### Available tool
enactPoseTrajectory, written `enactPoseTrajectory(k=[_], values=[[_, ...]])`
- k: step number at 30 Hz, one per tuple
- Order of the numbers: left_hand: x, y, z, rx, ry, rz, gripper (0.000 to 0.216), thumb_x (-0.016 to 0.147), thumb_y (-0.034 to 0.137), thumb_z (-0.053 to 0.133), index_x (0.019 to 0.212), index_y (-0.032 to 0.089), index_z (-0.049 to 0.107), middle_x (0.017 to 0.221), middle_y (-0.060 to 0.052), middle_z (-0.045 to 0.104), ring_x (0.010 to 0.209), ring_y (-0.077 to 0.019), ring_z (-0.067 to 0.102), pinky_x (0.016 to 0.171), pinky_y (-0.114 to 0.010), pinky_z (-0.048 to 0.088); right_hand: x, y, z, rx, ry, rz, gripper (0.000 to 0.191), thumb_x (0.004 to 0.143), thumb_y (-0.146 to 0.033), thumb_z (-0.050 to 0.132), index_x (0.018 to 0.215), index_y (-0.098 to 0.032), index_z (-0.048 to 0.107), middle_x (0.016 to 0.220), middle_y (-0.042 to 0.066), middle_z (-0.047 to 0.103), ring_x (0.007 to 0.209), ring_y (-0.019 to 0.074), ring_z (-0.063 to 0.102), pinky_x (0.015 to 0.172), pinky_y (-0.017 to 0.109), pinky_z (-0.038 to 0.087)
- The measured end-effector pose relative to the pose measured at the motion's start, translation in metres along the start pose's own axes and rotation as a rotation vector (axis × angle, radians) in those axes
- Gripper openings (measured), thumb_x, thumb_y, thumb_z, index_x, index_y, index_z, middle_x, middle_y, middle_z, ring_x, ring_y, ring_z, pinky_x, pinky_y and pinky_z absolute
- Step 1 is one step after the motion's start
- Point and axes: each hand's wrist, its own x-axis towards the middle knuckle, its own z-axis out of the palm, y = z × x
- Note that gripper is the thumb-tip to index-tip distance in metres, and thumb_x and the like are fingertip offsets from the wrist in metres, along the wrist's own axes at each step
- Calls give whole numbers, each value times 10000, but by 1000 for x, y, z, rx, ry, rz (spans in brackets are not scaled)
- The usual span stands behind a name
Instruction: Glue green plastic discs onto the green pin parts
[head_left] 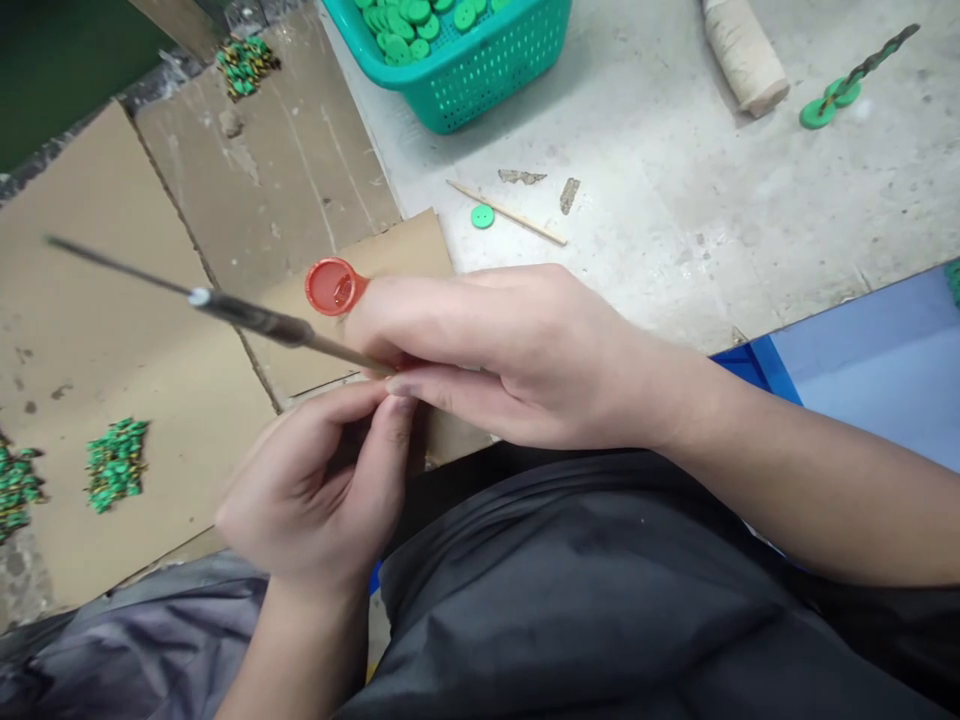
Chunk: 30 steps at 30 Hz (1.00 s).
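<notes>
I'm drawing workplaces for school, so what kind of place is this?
Probably a small workshop: a green basket of green discs, piles of small green pieces on cardboard, and a stained worktable.

The slim rod (259, 322) blurs toward its thin far tip, and its near end vanishes where the fingertips of the left hand (322, 470) and right hand (517, 350) meet, hiding anything else pinched there. The right hand may cover part of the red cup (312, 289). The picture's top edge cuts the green basket (487, 85) and pale roll (746, 55); its left edge crops 1 bead pile (16, 490) at the cardboard's (71, 330) left edge, its pieces too small to count.
</notes>
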Motion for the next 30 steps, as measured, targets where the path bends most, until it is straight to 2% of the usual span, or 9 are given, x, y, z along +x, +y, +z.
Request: enactPoseTrajectory(k=[3,7,11,17,24,27,30], values=[[3,2,-1,-14,-9,55,58,1148,354,910,1184,314,930,1070,13,877,880,-162,819,847,-255,635,-1,1,1,-44,-25,-2,170,1293,-295,513,1261,-297,680,1158,-9,722,1025,173,657,957,276,534],[6,2,-1,-25,-15,87,50,1140,309,915,1176,277,930,1068,-8,879,891,-185,833,867,-269,657,-3,2,2,-86,2,-22,200,1303,-287,482,1295,-294,682,1174,-2,730,1041,178,657,968,285,538],[6,0,0,-37,-17,96,47,1143,298,915,1179,271,930,1091,-13,884,905,-172,835,864,-243,644,-5,3,4,-74,22,-36,168,1289,-259,506,1307,-279,671,1185,-5,742,1047,167,680,980,287,555],[3,0,2,-53,-24,55,70,1171,339,899,1219,297,927,1103,0,883,905,-172,842,851,-255,643,-7,2,7,-88,134,-23,227,1293,-234,497,1479,-268,622,1246,-14,758,1125,152,729,1076,296,580],[4,0,1,-55,-3,81,77,1141,289,927,1216,307,934,1111,-2,885,907,-170,836,863,-249,643,-6,1,8,-50,86,-60,233,1265,-127,489,1390,-218,663,1230,-18,778,1118,136,752,1047,264,576],[5,1,2,-57,0,101,54,1150,288,919,1199,311,928,1101,8,884,902,-159,831,877,-235,640,-4,5,6,-36,86,-119,180,1269,-211,537,1366,-219,688,1206,-6,794,1091,150,765,1005,271,586],[6,2,2,-45,-4,111,13,1155,297,909,1165,292,917,1083,5,877,878,-157,816,874,-237,633,-3,7,3,-63,18,-56,187,1270,-346,555,1356,-289,711,1222,8,830,1072,188,772,994,305,603]])
